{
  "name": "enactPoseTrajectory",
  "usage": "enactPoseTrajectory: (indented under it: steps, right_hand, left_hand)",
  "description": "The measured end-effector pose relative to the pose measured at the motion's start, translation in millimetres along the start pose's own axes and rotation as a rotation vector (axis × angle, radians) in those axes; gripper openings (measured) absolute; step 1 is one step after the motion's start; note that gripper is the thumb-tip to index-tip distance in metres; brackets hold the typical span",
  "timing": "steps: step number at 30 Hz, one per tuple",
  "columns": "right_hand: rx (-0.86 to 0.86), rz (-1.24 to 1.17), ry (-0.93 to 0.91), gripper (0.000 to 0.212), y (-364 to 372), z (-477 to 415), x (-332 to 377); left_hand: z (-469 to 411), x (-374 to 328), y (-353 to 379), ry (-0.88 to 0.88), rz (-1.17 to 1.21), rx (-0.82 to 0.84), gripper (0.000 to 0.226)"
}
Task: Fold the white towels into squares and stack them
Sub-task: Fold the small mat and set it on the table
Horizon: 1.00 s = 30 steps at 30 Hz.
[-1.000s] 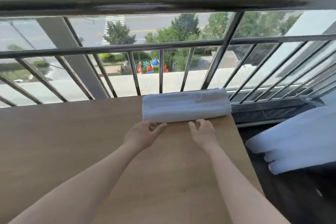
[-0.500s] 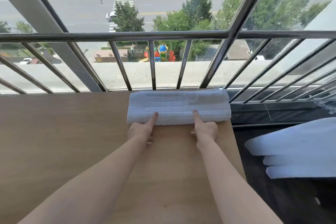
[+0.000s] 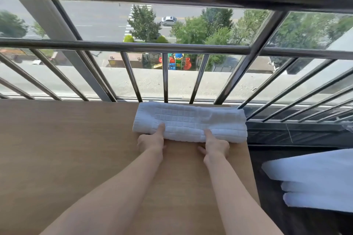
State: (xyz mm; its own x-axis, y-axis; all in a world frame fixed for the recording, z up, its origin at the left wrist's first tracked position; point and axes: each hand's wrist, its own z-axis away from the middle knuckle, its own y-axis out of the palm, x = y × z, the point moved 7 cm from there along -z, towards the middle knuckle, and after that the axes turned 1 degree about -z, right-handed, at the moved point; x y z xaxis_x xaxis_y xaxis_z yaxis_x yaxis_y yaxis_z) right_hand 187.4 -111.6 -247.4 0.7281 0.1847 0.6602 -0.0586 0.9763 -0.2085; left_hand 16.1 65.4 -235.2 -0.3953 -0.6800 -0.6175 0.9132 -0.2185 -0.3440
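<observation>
On the wooden table (image 3: 76, 158), left hand (image 3: 151, 142) and right hand (image 3: 215, 146) pinch the long-folded, grid-textured white towel (image 3: 191, 120).

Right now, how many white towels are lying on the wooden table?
1: the folded towel, far right on the table, left hand and right hand at its near edge. The white pile beside the table may hold more.

Soft cloth on matt wood, shiny metal behind
The white towel (image 3: 191, 120) is thick cloth with a waffle-grid weave; the tabletop (image 3: 66, 149) is smooth, matt wood grain; the railing (image 3: 168, 47) is polished, glossy metal.
</observation>
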Motion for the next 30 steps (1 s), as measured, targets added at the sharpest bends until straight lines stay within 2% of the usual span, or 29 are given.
enactPoseTrajectory:
  steps: [6, 14, 18, 23, 27, 30]
  right_hand:
    - [0.061, -0.092, -0.127, 0.035, 19, 25, 4]
    - [0.202, -0.141, -0.287, 0.045, 48, 97, 10]
    - [0.325, -0.207, -0.324, 0.036, 70, 152, 2]
    - [0.453, -0.249, -0.369, 0.034, 108, 230, -23]
    - [0.476, -0.280, -0.427, 0.036, 140, 302, -51]
    - [0.478, -0.301, -0.453, 0.040, 161, 352, -76]
  left_hand:
    - [12, -21, -16, 0.180, -0.002, -0.132, 0.048]
    - [18, -44, -87, 0.301, 0.117, -0.132, 0.043]
    - [15, -49, -143, 0.311, 0.269, -0.088, 0.049]
    - [6, -55, -224, 0.367, 0.517, -0.043, 0.043]
    - [-2, -57, -299, 0.388, 0.718, 0.000, 0.033]
    - [-9, -54, -357, 0.397, 0.814, 0.009, 0.037]
